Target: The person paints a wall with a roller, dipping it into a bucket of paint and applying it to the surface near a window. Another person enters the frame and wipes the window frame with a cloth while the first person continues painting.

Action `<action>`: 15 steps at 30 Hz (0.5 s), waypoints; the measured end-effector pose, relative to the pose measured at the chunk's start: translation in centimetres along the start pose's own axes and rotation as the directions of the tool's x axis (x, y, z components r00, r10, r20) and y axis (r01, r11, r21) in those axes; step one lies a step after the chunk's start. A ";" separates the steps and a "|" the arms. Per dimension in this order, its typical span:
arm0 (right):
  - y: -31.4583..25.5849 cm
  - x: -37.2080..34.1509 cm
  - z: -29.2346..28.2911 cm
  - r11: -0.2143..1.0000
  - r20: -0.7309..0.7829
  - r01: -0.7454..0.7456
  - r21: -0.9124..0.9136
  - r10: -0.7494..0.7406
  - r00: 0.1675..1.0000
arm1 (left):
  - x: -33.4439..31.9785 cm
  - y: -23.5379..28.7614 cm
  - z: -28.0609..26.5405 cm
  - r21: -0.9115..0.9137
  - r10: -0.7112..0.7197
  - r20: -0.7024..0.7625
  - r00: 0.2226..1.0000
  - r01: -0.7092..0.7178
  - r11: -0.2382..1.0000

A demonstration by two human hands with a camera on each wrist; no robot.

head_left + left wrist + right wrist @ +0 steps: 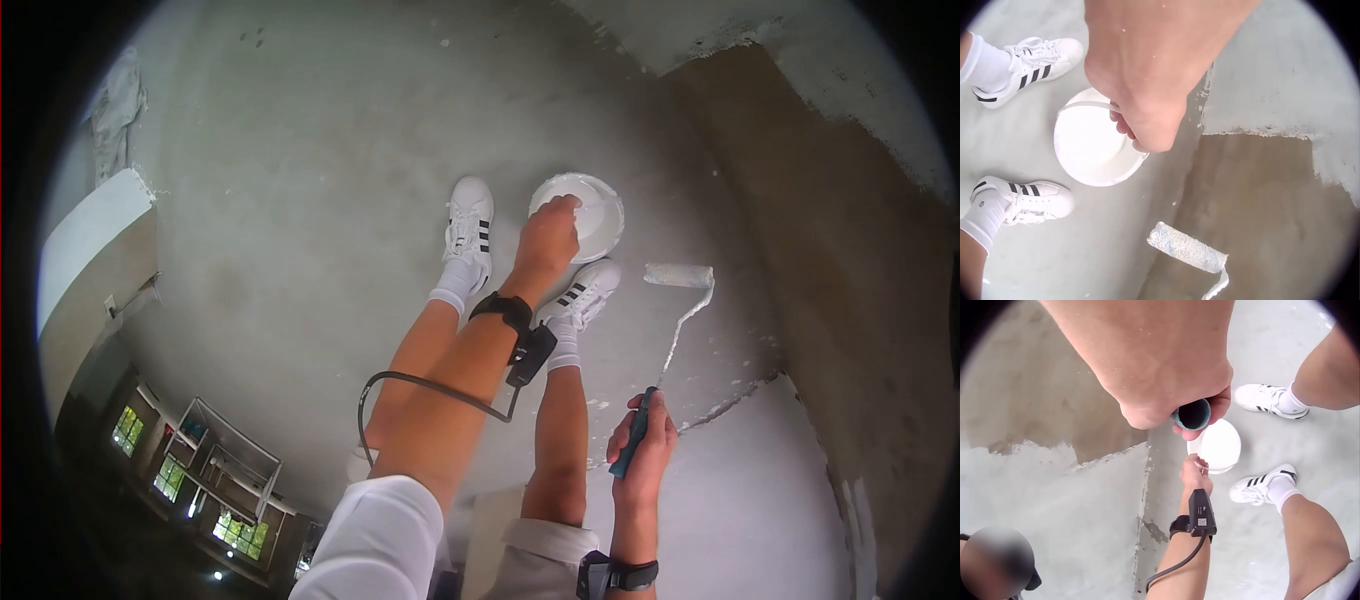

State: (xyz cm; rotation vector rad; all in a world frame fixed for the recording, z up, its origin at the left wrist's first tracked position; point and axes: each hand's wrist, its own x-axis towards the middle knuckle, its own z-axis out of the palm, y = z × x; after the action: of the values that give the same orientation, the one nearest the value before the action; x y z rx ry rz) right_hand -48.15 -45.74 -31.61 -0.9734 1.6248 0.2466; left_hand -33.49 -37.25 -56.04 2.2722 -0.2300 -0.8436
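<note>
Below and ahead of me is a white bucket (618,222) with pale paint inside and smears round its rim. My left hand (550,240) grips its thin white handle (1088,105), fingers curled round it over the opening. In my right hand (648,448) I hold a paint roller (680,275) by its blue-green grip (634,440). The roller's sleeve is coated with whitish paint, and paint covers much of its bent wire frame. It is held out to the right of the bucket. In the right wrist view the grip's hollow end faces the camera.
My white shoes (468,225) stand on the grey floor (300,200) close to the bucket. At the right, a brown unpainted wall area (810,200) meets white-painted patches (860,50). A metal frame (235,450) stands near windows at the lower left. A cable (430,378) loops from my left wrist.
</note>
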 end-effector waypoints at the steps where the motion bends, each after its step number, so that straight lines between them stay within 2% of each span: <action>1: -0.2 0.2 0.1 1.000 0.008 0.004 -0.001 -0.004 1.000 | 0.3 -0.6 0.0 0.054 0.027 -0.034 0.999 -0.026 0.998; 5: -0.1 1.0 0.6 1.000 -0.018 0.010 0.014 -0.010 1.000 | 1.4 -1.9 -0.6 0.130 0.051 -0.034 0.998 -0.046 0.991; 6: 0.0 1.2 1.0 1.000 -0.037 0.000 0.025 0.001 0.999 | 1.4 -2.2 -0.8 0.135 0.107 -0.062 0.992 -0.098 0.986; 10: 0.1 -0.1 2.7 0.995 -0.055 -0.059 0.081 0.063 0.996 | 1.4 -2.1 -2.3 0.236 0.114 -0.010 0.993 -0.109 0.966; 15: 2.1 -0.1 5.1 0.992 -0.026 -0.120 0.042 0.121 0.992 | 2.2 -2.3 -3.3 0.360 0.108 0.051 0.993 -0.119 0.925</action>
State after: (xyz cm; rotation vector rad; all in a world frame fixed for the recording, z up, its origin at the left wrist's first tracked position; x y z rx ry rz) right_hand -45.93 -41.16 -33.82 -0.8529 1.7105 0.2818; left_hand -29.81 -34.52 -56.89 2.5576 -0.5685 -0.8282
